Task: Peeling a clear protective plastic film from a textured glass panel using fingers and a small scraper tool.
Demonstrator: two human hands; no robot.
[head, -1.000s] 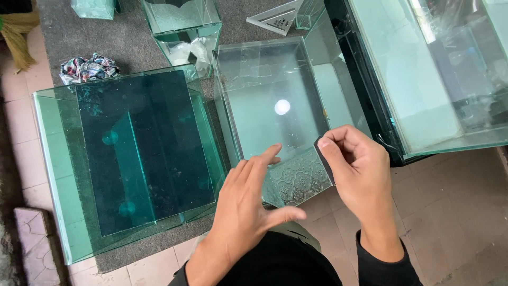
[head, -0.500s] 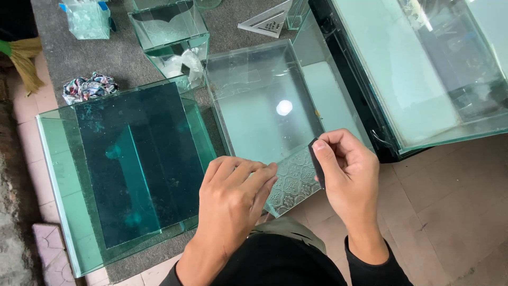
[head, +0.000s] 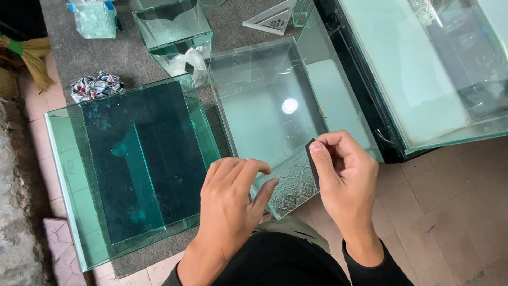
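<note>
Both hands have closed in on the patterned glass piece [head: 292,182] since a second ago: left hand [head: 230,204] went from spread flat to curled over its left edge, right hand [head: 341,169] has drawn in from the corner to the right edge. Left hand is now half-closed, fingers arched onto the glass, thumb tip touching the embossed face. Right hand is closed in a pinch on a small dark strip [head: 312,159] set against the piece's right edge; what the strip is, can't tell. Piece lies tilted between the hands, at 3 o'clock from the left hand and 9 o'clock from the right, overhanging the near wall of the clear glass tank [head: 264,100]. Green-tinted tank [head: 132,159] sits at 9 o'clock, a large tank [head: 423,69] at 1 o'clock, all on grey matting [head: 79,53]. To do this cleanly I'd judge: keep left hand pressure steady so the piece can't pivot, keep fingertips off the raw edge, run the strip square along the edge.
</note>
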